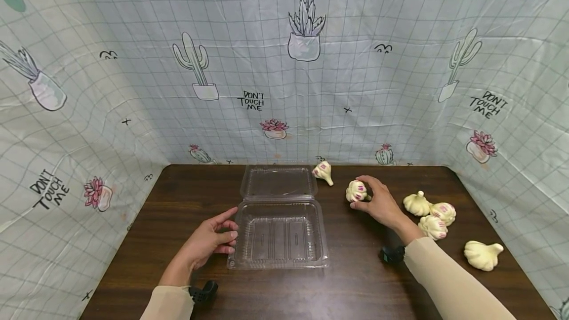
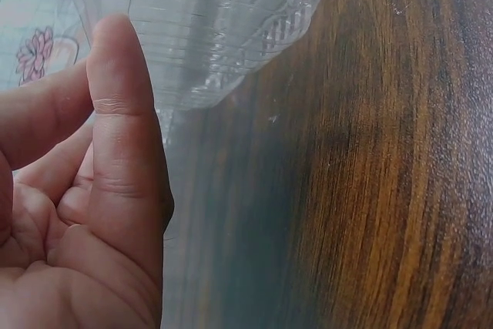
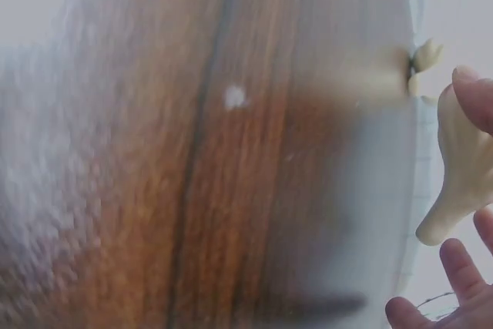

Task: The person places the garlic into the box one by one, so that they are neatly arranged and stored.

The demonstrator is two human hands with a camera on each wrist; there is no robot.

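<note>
A clear plastic clamshell container (image 1: 322, 231) lies on the table with its lid (image 1: 277, 181) folded back, away from me. At its left side, my left hand (image 1: 206, 241) holds the rim, thumb on the edge and fingers beside it; the left wrist view shows the thumb (image 2: 123, 129) against the plastic wall (image 2: 223, 28). To the right of the container, my right hand (image 1: 380, 204) grips a garlic bulb (image 1: 355, 191) with pink-purple patches between thumb and fingers. In the right wrist view this garlic bulb (image 3: 462, 152) shows its stem pointing downward.
Another garlic bulb (image 1: 323, 172) lies by the lid's right corner. Several more sit at the right, three in a cluster (image 1: 432, 227) and a lone bulb (image 1: 482, 255) nearer me. A patterned cloth (image 1: 306, 83) walls the back and sides of the brown table (image 1: 191, 184).
</note>
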